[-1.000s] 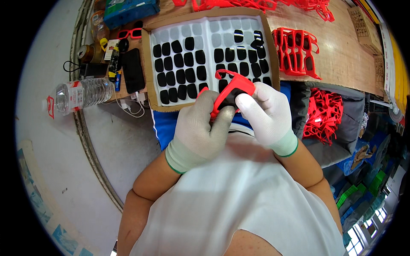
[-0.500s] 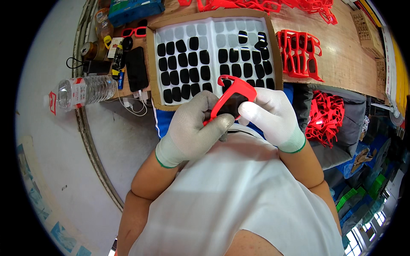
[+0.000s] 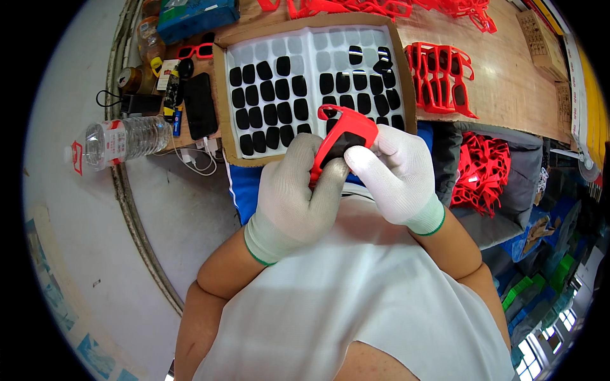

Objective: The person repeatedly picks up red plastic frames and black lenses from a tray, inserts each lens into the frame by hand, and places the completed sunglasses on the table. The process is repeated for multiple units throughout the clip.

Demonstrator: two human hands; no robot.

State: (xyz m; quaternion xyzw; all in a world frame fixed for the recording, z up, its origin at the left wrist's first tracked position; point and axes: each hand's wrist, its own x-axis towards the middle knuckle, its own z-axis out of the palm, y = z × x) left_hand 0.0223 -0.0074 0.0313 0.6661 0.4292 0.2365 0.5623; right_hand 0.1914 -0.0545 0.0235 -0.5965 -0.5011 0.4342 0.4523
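Observation:
Both gloved hands hold a pair of red-framed sunglasses (image 3: 357, 123) in front of my chest, over the near edge of a lens box. My left hand (image 3: 293, 193), in a glove with greyed fingertips, is closed on the frame's left part. My right hand (image 3: 395, 174), in a cleaner white glove, grips the other end, its thumb pressed on a dark lens (image 3: 347, 145). One red temple arm curls up at the top; much of the frame is hidden behind my fingers. Just beyond lies the shallow cardboard box (image 3: 222, 95) with rows of dark lenses (image 3: 267, 90) on white lining.
Finished-looking red sunglasses (image 3: 441, 79) stand stacked right of the box. A grey-lined bin (image 3: 524, 184) holds many red frame parts (image 3: 483, 174). On the left are a phone (image 3: 201, 105), a cable, a large water bottle (image 3: 121, 141) and a blue box (image 3: 198, 19).
My left hand has turned more upright, its fingers and thumb pointing further up. The sunglasses have tilted slightly with it, and my right thumb has slid a little left across the lens.

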